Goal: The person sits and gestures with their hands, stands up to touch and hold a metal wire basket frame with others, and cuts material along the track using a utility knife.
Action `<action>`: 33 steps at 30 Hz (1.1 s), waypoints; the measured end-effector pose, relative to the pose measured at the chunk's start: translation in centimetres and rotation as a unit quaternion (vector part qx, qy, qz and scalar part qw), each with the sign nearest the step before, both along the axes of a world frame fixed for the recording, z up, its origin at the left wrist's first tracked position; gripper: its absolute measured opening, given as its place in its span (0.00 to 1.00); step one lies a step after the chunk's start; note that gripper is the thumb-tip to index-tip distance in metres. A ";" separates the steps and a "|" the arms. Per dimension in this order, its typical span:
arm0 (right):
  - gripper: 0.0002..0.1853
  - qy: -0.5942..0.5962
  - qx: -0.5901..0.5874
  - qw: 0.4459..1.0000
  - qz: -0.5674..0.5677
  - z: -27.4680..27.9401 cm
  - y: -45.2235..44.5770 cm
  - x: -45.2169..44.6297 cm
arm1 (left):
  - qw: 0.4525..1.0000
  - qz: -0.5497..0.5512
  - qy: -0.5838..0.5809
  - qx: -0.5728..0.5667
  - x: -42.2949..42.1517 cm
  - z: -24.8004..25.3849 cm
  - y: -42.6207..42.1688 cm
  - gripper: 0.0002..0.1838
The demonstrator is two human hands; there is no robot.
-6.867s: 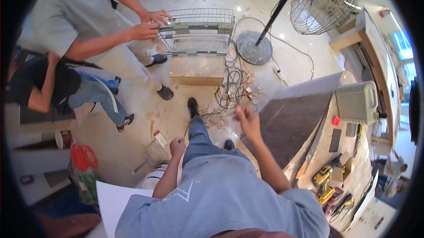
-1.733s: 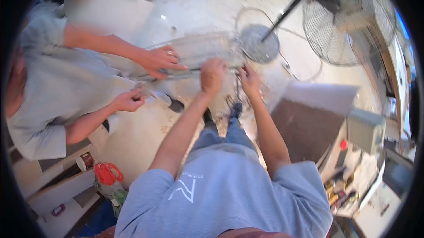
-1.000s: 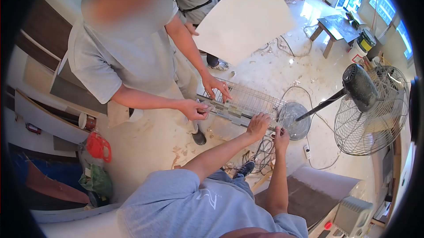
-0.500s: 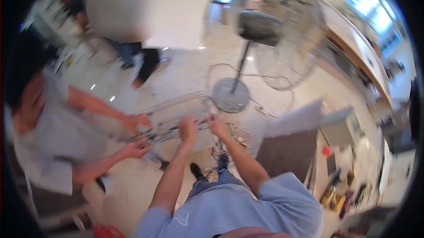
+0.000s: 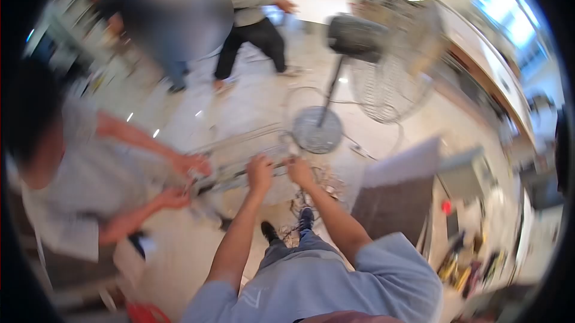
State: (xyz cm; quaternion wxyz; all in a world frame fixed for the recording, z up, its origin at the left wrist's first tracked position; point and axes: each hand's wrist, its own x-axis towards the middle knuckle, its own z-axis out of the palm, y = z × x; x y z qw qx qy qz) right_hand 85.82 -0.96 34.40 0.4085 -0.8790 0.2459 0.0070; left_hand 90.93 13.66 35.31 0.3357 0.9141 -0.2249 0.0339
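Nearby, fan [image 5: 357, 38] past rack [image 5: 232, 156], co-worker [image 5: 84, 186] at its end, left hand [image 5: 259, 174], right hand [image 5: 299, 173], fingers curled on rail [image 5: 239, 174]

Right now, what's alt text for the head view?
A person's left hand and right hand are at a wire rack, the grip too blurred to tell. A co-worker's hands are at its left end; a fan stands beyond, to the right.

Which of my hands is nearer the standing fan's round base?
Right. Your right hand is at the rack rail, pictured below and left of the round base; your left hand is farther left along that rail.
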 end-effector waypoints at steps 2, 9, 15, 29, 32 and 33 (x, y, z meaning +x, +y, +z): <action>0.22 -0.051 0.002 0.999 0.001 -3.1 -0.6 0.8 | 1.000 -0.015 -0.019 0.001 0.4 0.5 -0.5 0.05; 0.23 -0.030 0.029 0.999 0.008 -1.6 -1.2 0.7 | 0.998 0.017 -0.048 0.027 -1.4 3.1 -1.6 0.07; 0.24 -0.074 -0.005 0.997 -0.008 -3.3 -1.0 0.9 | 0.992 -0.017 -0.113 0.046 -1.6 1.6 -1.0 0.11; 0.19 -0.095 0.080 0.992 0.030 -1.3 -1.8 0.3 | 0.998 0.031 -0.046 -0.030 -1.0 0.3 -0.5 0.11; 0.19 -0.110 0.066 0.991 0.021 -0.8 -1.7 0.4 | 0.997 0.027 -0.048 -0.044 -0.7 0.4 -0.8 0.09; 0.19 -0.109 0.059 0.992 0.018 -0.8 -1.7 0.5 | 0.997 0.027 -0.046 -0.048 -0.6 0.3 -0.9 0.09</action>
